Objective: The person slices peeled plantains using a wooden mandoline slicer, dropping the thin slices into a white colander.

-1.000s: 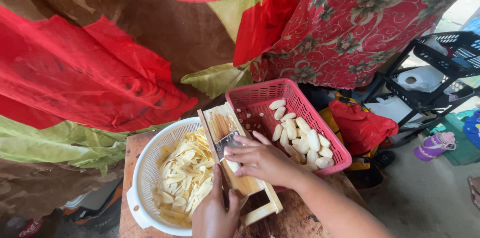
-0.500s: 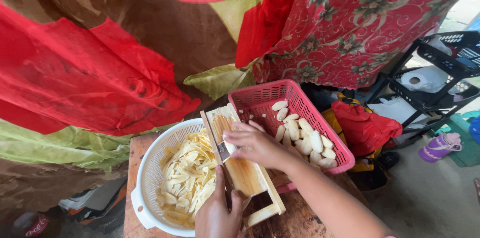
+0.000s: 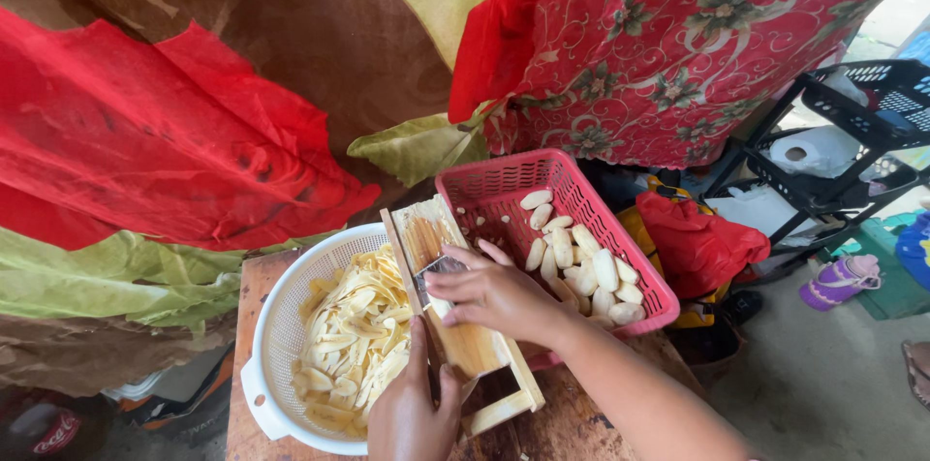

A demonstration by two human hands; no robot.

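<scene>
My right hand [image 3: 499,294] presses a peeled pale piece, mostly hidden under my fingers, flat against a wooden slicer board [image 3: 455,325], just below its metal blade [image 3: 433,270]. The board lies tilted over the rim of a white colander [image 3: 266,325]. My left hand [image 3: 412,413] grips the board's near end from below. The colander holds a heap of thin yellow slices [image 3: 358,335]. A pink plastic basket [image 3: 504,178] to the right holds several whole peeled pieces [image 3: 586,272].
All this rests on a small wooden table [image 3: 572,417]. Red, brown and green cloths [image 3: 194,132] hang close behind. A black wheeled rack [image 3: 852,132] with a paper roll, a red bag [image 3: 697,238] and a purple bottle [image 3: 838,282] stand at right on the floor.
My right hand slid up the board toward the blade, then back down a little. The left hand kept its hold on the board's end.
</scene>
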